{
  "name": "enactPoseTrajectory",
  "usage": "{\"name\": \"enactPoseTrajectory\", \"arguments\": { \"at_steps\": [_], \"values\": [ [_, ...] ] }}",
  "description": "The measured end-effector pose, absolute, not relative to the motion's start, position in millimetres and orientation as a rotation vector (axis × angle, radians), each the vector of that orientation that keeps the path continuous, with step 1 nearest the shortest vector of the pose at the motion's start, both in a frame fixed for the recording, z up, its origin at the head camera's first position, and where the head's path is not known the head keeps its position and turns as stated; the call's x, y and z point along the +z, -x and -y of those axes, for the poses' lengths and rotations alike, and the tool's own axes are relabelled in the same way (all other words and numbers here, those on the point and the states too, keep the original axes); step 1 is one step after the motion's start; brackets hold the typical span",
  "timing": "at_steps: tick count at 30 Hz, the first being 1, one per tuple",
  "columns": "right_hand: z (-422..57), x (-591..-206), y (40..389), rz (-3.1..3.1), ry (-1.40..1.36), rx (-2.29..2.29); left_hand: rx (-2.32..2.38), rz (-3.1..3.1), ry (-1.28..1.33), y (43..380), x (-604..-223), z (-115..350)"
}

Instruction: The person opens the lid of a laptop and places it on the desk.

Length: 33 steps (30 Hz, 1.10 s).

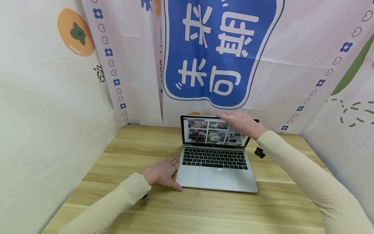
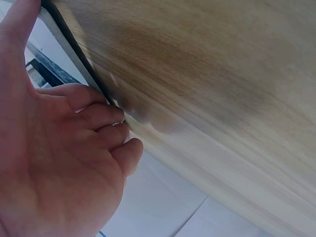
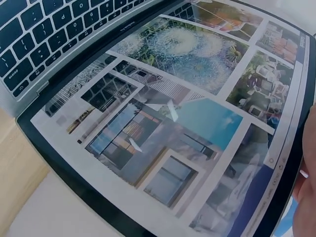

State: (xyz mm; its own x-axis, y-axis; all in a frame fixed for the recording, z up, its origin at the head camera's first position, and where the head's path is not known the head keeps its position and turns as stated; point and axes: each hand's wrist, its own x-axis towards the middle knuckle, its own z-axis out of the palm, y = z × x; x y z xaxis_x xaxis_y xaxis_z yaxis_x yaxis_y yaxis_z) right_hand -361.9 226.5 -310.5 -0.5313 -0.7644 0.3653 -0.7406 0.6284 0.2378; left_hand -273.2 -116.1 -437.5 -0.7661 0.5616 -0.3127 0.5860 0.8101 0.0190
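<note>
An open silver laptop (image 1: 215,178) sits on the wooden table, its screen (image 1: 195,134) raised and lit with a page of pictures. My left hand (image 1: 163,172) rests beside the laptop's left edge, thumb at the front corner and fingers along the side. In the left wrist view, the fingers of that hand (image 2: 74,153) are slightly bent against the laptop's edge. My right hand (image 1: 241,124) holds the top edge of the screen, covering its upper right part in the head view. The right wrist view shows fingers of this hand (image 3: 305,197) at the lid's edge, partly behind it.
The wooden table (image 1: 131,143) runs back to a printed cloth (image 1: 140,81) with a blue sign. White cloth walls (image 1: 43,113) flank it on both sides. A small black object (image 1: 259,152) shows beneath the right wrist.
</note>
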Motion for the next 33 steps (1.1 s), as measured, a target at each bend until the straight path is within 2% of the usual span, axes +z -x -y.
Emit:
{"name": "enactPoseTrajectory", "arguments": {
  "at_steps": [13,33],
  "values": [
    [-228,-308,368,2.479,-1.167,-0.07,-0.104,-2.695,-0.872,271,-440,117],
    [-233,-301,395,2.639,-1.058,0.043,-0.098,-2.695,-0.88,272,-437,118]
  ]
}}
